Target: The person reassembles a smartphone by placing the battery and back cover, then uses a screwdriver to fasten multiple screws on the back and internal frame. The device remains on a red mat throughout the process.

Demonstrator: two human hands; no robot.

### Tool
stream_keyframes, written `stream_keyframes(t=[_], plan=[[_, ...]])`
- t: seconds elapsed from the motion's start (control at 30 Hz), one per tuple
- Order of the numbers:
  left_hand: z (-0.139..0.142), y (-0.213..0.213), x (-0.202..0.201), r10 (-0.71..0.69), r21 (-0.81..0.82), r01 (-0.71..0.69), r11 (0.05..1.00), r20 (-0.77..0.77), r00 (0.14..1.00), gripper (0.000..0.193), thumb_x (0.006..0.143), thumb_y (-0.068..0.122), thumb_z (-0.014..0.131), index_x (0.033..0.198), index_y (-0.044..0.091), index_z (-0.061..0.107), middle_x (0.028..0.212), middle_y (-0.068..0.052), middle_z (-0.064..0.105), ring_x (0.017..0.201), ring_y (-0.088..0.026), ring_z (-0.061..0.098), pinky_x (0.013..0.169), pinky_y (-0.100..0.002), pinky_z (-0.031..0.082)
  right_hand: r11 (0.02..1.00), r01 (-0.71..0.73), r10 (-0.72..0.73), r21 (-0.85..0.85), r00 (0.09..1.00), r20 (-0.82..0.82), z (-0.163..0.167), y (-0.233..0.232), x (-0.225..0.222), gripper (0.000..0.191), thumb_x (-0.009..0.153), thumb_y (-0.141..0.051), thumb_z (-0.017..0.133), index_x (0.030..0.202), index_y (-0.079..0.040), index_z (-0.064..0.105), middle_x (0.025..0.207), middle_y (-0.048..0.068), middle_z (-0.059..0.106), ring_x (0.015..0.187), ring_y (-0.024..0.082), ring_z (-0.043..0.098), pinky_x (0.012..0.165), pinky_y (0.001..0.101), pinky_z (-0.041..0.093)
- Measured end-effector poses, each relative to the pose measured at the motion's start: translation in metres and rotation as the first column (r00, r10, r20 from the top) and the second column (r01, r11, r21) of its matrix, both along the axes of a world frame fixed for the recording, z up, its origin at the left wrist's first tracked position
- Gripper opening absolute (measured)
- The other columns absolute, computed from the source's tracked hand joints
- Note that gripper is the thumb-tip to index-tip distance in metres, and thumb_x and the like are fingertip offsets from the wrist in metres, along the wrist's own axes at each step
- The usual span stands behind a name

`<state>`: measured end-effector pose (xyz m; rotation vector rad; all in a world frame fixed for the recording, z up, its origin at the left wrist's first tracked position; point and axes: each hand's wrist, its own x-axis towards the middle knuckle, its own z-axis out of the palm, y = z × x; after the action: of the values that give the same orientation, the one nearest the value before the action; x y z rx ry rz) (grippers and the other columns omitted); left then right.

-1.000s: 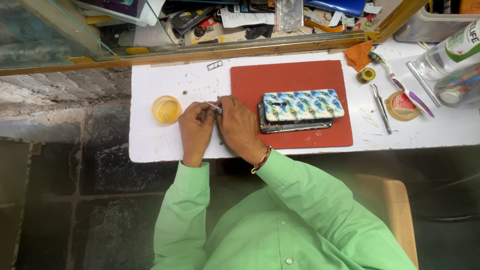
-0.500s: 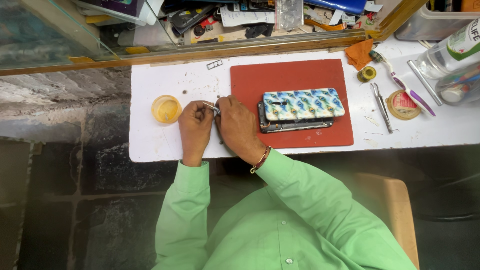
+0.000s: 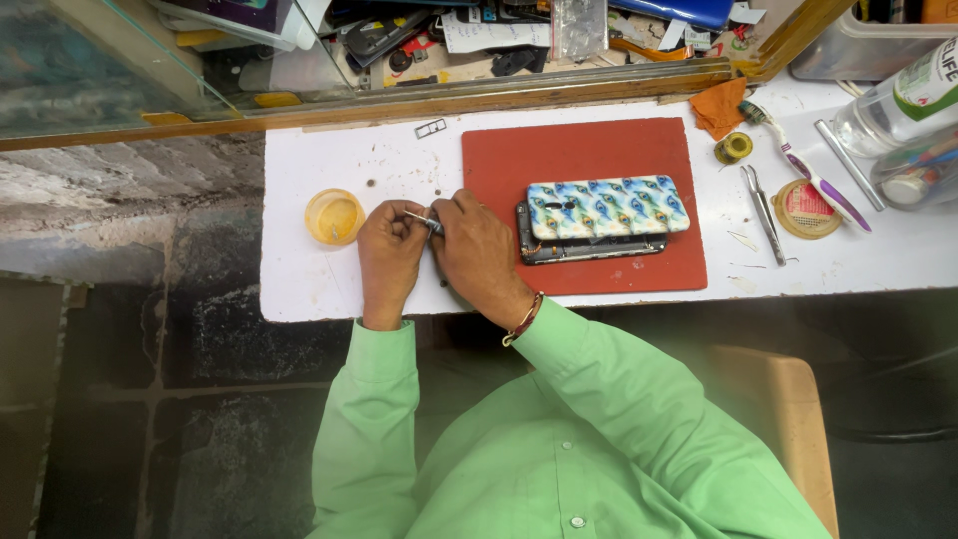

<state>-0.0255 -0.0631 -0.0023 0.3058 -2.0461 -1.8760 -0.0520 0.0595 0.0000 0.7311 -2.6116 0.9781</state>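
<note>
Pinching a small metal part (image 3: pixel 423 221) over the white bench (image 3: pixel 299 289), the left hand (image 3: pixel 389 255) and right hand (image 3: pixel 477 250) both close on it; it looks light, stiff, slippery, best gripped by its edges.

A red mat (image 3: pixel 589 160) lay on the white table (image 3: pixel 319 289). On the mat, a patterned phone case (image 3: pixel 607 207) rested over an opened phone (image 3: pixel 589 250). A yellow dish (image 3: pixel 334 216) sat at the left. To the right lay tweezers (image 3: pixel 764 212), a toothbrush (image 3: pixel 808 168), a solder spool (image 3: pixel 734 149), an orange cloth (image 3: pixel 720 105) and a round tin (image 3: pixel 806 208). A small metal frame (image 3: pixel 430 128) lay at the far edge.
</note>
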Motion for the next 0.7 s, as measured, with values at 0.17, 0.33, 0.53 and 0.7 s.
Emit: stream_keyframes(t=[0.17, 0.33, 0.53, 0.7], plan=[[-0.001, 0.0, 0.0, -0.043, 0.04, 0.043, 0.998, -0.008, 0.999, 0.008, 0.094, -0.006, 0.063, 0.1, -0.003, 0.068, 0.081, 0.0, 0.066, 0.065, -0.001, 0.053, 0.057, -0.017, 0.044, 0.996, -0.024, 0.022, -0.09, 0.999, -0.026, 0.002, 0.005, 0.003, 0.027, 0.081, -0.007, 0.075, 0.106, -0.008, 0.067, 0.097, 0.012, 0.061, 0.082, 0.036, 0.065, 0.067, 0.049, 0.052], [-0.006, -0.005, -0.001, -0.135, 0.116, 0.141, 0.983, -0.059, 0.989, 0.006, 0.096, -0.005, 0.063, 0.1, -0.003, 0.068, 0.088, -0.003, 0.071, 0.075, -0.004, 0.063, 0.068, -0.018, 0.053, 0.987, -0.03, 0.021, -0.161, 0.998, -0.059, 0.001, 0.007, 0.004, 0.017, 0.085, -0.006, 0.074, 0.101, -0.008, 0.068, 0.093, 0.01, 0.063, 0.081, 0.035, 0.066, 0.068, 0.0469, 0.053], [-0.01, -0.006, -0.002, -0.106, 0.136, 0.121, 0.983, -0.111, 0.988, 0.001, 0.101, 0.0, 0.067, 0.1, -0.001, 0.067, 0.087, -0.001, 0.068, 0.074, -0.003, 0.058, 0.067, -0.017, 0.049, 0.967, -0.04, 0.034, -0.252, 0.999, -0.031, 0.0, 0.009, 0.003, 0.015, 0.083, -0.005, 0.074, 0.097, -0.008, 0.07, 0.091, 0.01, 0.065, 0.078, 0.033, 0.067, 0.066, 0.0445, 0.053], [-0.01, -0.003, 0.0, -0.019, 0.049, 0.022, 0.999, -0.055, 0.998, 0.004, 0.1, 0.003, 0.069, 0.098, 0.001, 0.067, 0.081, 0.002, 0.063, 0.066, -0.001, 0.049, 0.057, -0.017, 0.041, 0.925, -0.06, 0.058, -0.376, 0.998, -0.017, 0.006, 0.012, 0.002, 0.012, 0.088, -0.006, 0.075, 0.099, -0.006, 0.069, 0.091, 0.01, 0.067, 0.075, 0.025, 0.065, 0.064, 0.0365, 0.051]])
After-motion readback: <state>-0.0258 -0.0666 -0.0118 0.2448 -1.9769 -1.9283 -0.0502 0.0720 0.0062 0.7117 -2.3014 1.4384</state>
